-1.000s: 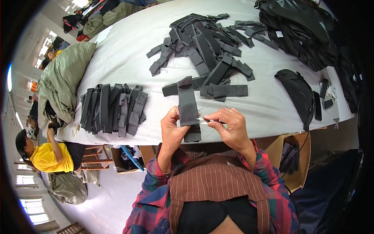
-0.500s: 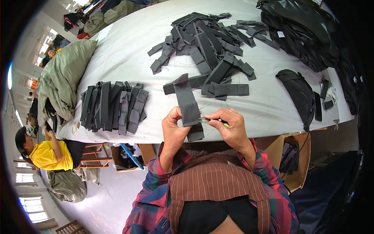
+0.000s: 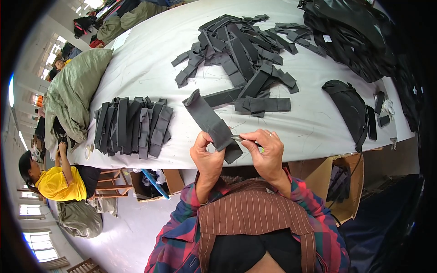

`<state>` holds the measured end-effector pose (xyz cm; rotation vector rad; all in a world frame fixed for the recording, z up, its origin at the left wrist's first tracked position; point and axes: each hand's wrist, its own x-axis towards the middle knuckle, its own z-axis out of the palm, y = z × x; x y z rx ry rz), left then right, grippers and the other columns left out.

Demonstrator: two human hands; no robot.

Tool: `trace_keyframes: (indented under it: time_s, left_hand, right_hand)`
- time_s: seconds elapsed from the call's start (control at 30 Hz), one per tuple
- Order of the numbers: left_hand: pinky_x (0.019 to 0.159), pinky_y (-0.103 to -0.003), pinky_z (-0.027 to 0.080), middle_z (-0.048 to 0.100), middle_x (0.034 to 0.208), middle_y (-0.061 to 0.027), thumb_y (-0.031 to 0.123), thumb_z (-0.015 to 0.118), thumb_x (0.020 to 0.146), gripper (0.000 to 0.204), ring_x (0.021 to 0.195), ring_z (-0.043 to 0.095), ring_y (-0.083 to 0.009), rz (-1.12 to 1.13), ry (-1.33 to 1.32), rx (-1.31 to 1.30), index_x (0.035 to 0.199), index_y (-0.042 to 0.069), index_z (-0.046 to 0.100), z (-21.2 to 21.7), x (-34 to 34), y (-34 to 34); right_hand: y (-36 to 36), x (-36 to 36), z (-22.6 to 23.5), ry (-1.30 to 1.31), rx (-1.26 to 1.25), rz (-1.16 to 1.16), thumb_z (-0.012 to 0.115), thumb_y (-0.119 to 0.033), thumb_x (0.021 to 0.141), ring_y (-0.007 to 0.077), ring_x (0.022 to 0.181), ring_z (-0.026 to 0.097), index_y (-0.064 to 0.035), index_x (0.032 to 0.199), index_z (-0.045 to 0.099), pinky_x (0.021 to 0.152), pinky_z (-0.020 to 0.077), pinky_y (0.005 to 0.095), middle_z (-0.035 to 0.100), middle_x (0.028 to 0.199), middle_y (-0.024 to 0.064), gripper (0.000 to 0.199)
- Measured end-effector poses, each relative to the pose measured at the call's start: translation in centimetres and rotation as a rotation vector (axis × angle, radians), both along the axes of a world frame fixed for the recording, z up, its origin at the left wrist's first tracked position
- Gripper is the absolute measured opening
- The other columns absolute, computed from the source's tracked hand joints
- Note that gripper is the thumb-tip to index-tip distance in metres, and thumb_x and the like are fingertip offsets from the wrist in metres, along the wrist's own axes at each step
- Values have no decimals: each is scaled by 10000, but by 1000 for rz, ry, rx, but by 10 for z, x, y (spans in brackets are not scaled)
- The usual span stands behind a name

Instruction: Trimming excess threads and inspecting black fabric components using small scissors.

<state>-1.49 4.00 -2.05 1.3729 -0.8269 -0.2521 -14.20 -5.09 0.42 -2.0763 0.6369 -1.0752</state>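
A dark grey fabric strip (image 3: 205, 116), folded on itself, is pinched in my left hand (image 3: 208, 157) above the table's near edge. Its upper end slants away to the left, and a short end hangs below my fingers. Closed around small thread snips (image 3: 236, 138) is my right hand (image 3: 265, 152); the metal tip touches or nearly touches the strip's right edge, and a bit of green shows between the fingers. Most of the snips is hidden by that hand. Beyond both hands lies a loose heap of similar grey strips (image 3: 241, 59). To the left, more strips (image 3: 132, 125) lie in a neat row.
The white table (image 3: 291, 141) carries a black pouch (image 3: 345, 107), a phone (image 3: 371, 123) and piled black bags (image 3: 350, 41) at right. A green sack (image 3: 75, 91) stands left. Below are cardboard boxes (image 3: 353, 195). A person in yellow (image 3: 57, 182) works at far left.
The held strip has tilted, its upper end swinging left and its lower end right. My left hand has turned with it; the right hand has shifted slightly. The person at left has moved their arms.
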Motion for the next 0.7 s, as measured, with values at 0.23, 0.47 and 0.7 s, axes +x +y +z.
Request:
trace_keyframes:
  time_s: [0.23, 0.47, 0.7]
  left_hand:
    - [820, -275, 479, 684, 941, -138, -100, 670, 762, 211, 946, 648, -189, 47, -22, 30, 789, 39, 514, 0, 4, 0]
    - [770, -297, 437, 591, 704, -62, -44, 727, 645, 255, 705, 588, -201, 225, -266, 26, 706, 59, 502, -10, 3, -4]
    - [847, -293, 446, 689, 953, -122, -91, 721, 681, 255, 942, 611, -212, 314, -435, 2, 755, 37, 513, -2, -4, -6]
  right_hand:
    - [-7, -6, 2, -7, 20, 3, 697, -101, 784, 196, 640, 571, -89, 855, 665, 629, 362, 302, 650, 748, 32, 78]
    - [-3, -1, 3, 26, 31, 41, 697, -138, 791, 200, 667, 587, -93, 883, 660, 627, 372, 309, 659, 777, 31, 109]
    - [9, 9, -6, -66, 149, -53, 692, -137, 795, 227, 677, 594, -91, 897, 652, 630, 393, 318, 664, 804, 42, 119]
